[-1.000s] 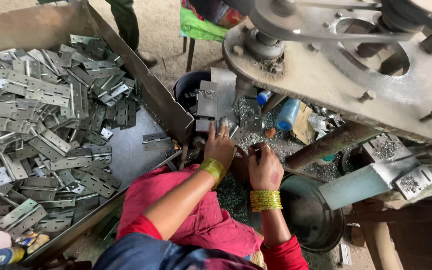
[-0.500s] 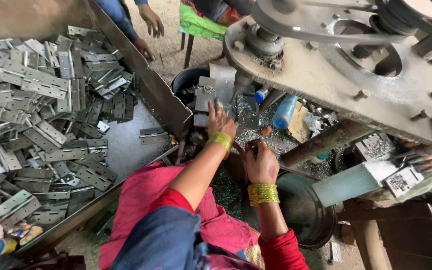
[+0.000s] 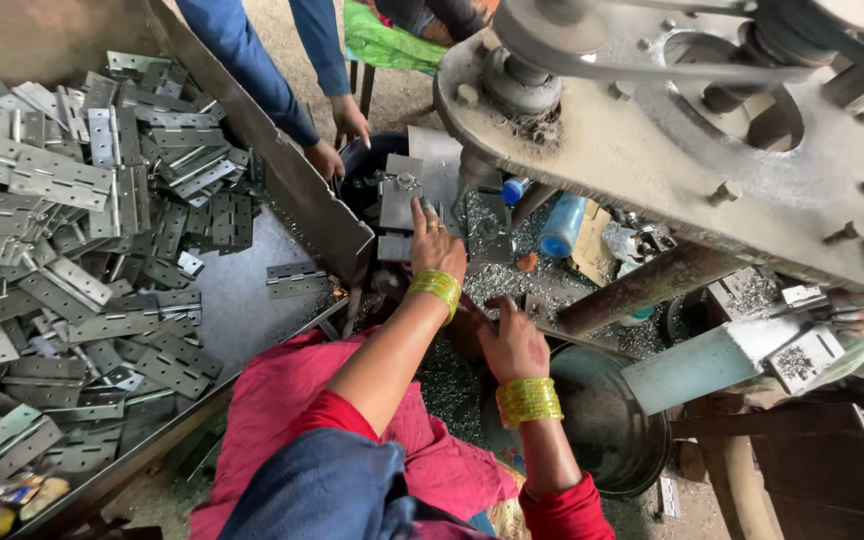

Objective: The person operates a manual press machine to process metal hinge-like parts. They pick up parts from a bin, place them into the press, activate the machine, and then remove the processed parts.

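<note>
My left hand (image 3: 436, 246) presses a hinge (image 3: 401, 192) on the machine bed under the press (image 3: 652, 130), fingers spread flat on it. My right hand (image 3: 514, 342), at five o'clock from it, is curled shut on something I cannot make out. Loose hinges fill the tray (image 3: 242, 320) at nine o'clock; metal chips litter the floor.
</note>
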